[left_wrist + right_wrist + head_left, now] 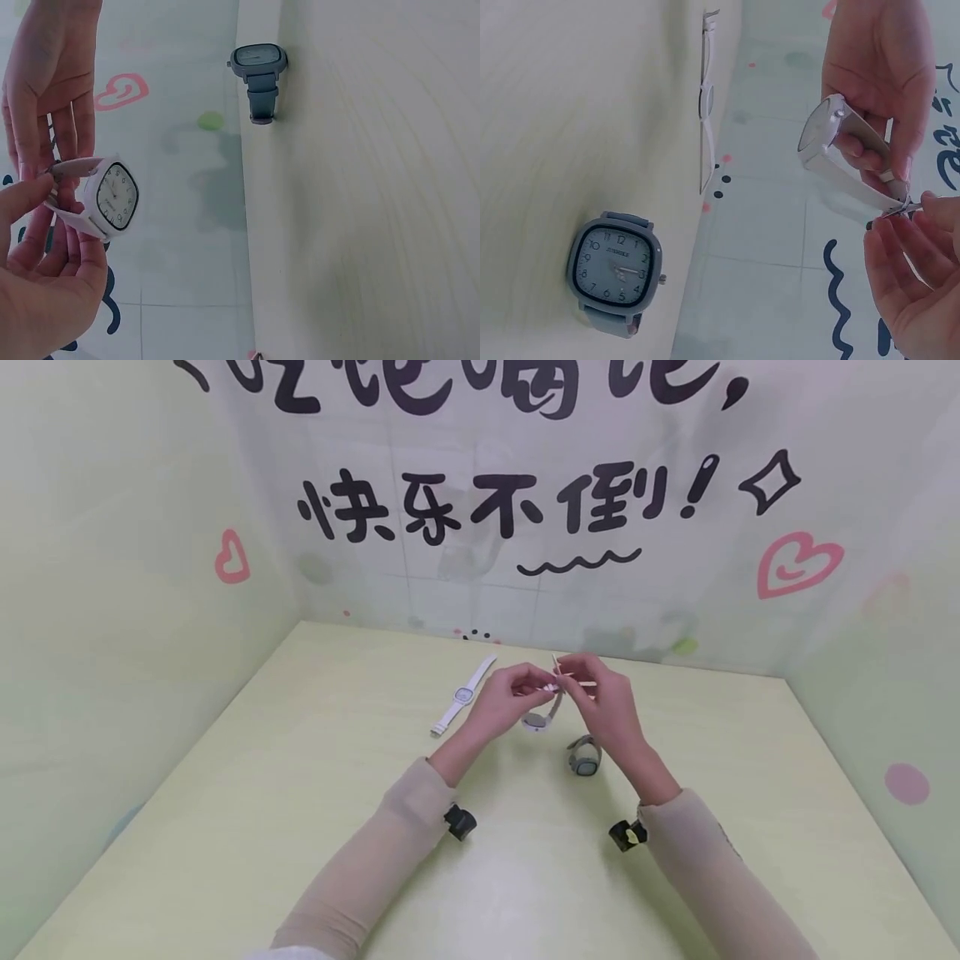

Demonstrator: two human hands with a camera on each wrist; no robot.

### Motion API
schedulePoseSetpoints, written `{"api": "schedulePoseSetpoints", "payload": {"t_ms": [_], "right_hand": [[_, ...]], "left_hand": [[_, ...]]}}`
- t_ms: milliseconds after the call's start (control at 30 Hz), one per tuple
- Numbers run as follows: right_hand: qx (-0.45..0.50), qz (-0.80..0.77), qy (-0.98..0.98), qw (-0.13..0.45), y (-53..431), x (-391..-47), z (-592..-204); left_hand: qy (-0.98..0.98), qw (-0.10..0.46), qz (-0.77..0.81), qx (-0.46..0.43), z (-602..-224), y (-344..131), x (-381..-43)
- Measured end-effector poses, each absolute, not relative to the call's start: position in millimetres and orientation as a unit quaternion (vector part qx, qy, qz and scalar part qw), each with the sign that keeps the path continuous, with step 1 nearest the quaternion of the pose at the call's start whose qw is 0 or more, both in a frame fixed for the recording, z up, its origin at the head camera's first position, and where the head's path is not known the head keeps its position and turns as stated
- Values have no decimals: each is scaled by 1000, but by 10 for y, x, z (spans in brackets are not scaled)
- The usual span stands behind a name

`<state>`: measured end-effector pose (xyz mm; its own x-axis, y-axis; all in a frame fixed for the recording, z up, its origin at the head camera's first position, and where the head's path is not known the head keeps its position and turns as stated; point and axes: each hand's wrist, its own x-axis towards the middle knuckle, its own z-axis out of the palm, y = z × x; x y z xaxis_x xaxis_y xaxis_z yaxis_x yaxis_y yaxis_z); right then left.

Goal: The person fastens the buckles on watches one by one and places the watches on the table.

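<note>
Held above the table, a white wristwatch [536,721] hangs with its strap bent into a loop and its squarish dial facing away from the hands. My left hand [512,697] pinches the strap close to the buckle. The strap's other end is between the fingertips of my right hand [606,697]. In the left wrist view the dial [117,196] shows plainly; the right wrist view shows the strap ends meeting at the buckle [904,204]. Fingers partly hide the buckle, so whether it is fastened I cannot tell.
A grey wristwatch [585,760] stands on the table below my right hand, its strap looped. Another white wristwatch [463,695] lies stretched out left of my left hand. A printed curtain [480,585] closes off the table's back edge.
</note>
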<state>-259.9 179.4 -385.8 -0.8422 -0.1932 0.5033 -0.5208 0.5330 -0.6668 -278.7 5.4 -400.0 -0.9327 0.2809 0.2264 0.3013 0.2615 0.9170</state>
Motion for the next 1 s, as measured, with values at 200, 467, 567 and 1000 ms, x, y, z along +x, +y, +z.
{"api": "schedulePoseSetpoints", "payload": {"t_ms": [200,467,567,1000], "right_hand": [[216,462,-842,178,1789,-2591,-3829],[195,529,-807,172,1786,-2586,-3844],[194,539,-802,172,1787,-2583,-3846],[196,515,-810,199,1781,-2573,-3869]], "left_hand": [[-790,-9,-580,-198,-4017,31,-2782],[-781,-24,-593,-195,-4042,26,-2772],[-786,-17,-588,-190,-4036,31,-2770],[-767,-1,-616,-178,-4028,25,-2761]]}}
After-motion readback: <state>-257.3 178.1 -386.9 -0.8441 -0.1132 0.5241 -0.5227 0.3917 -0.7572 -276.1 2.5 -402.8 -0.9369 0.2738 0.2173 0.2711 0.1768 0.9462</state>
